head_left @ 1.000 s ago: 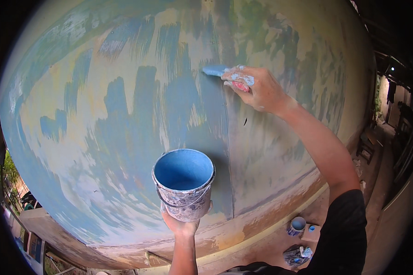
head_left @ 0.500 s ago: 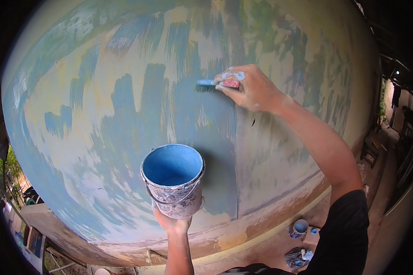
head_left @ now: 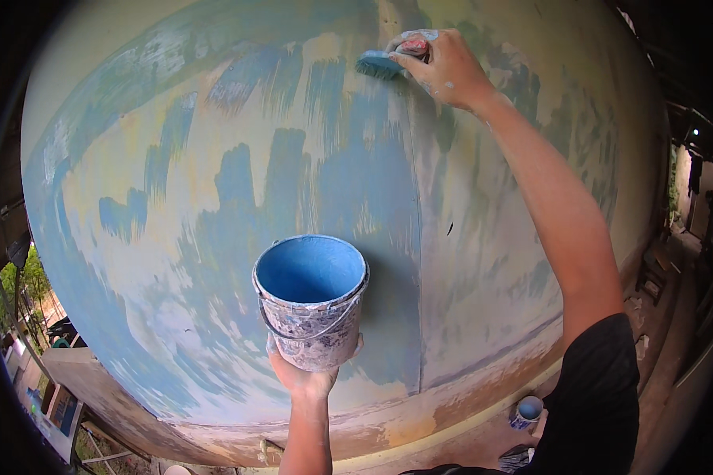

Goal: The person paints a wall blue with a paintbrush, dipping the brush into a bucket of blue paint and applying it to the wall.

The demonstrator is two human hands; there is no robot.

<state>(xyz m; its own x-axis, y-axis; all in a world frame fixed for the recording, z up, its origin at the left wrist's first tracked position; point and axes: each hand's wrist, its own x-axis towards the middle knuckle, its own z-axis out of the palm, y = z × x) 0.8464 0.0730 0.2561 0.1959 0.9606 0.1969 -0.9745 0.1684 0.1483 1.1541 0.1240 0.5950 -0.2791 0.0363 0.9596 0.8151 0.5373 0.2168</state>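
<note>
At the far left, greenery (head_left: 33, 281) shows in a narrow strip, and below it a jumble of objects blurs into the dark rim of the view. A low block (head_left: 79, 368) juts out beside the foot of the curved-looking wall (head_left: 238, 206), whose upper part runs out of view. The wall bears patchy blue, green and pale yellow strokes.

Near the middle, in front of the wall, is a paint-smeared bucket (head_left: 309, 332), its wire handle hanging down. The left hand (head_left: 305, 381) is clamped on it from below, cupping the base; most of the fingers are hidden behind it. The inside is blue, but how much paint it holds cannot be told.

Higher up and to the right, the right hand (head_left: 444, 67) grips a brush (head_left: 379, 63) near the top of the wall, its dark bristles to the left. The fingers cover much of the handle, leaving a red patch visible; whether the bristles touch the wall is unclear. The two hands are well apart.

On the floor at lower right stands a small pot (head_left: 521, 421), near a dark crumpled thing (head_left: 516, 457) partly cut off. A black sleeve (head_left: 594, 396) hides the floor beside them. Farther right, wooden furniture (head_left: 652, 277) fades into shadow.
</note>
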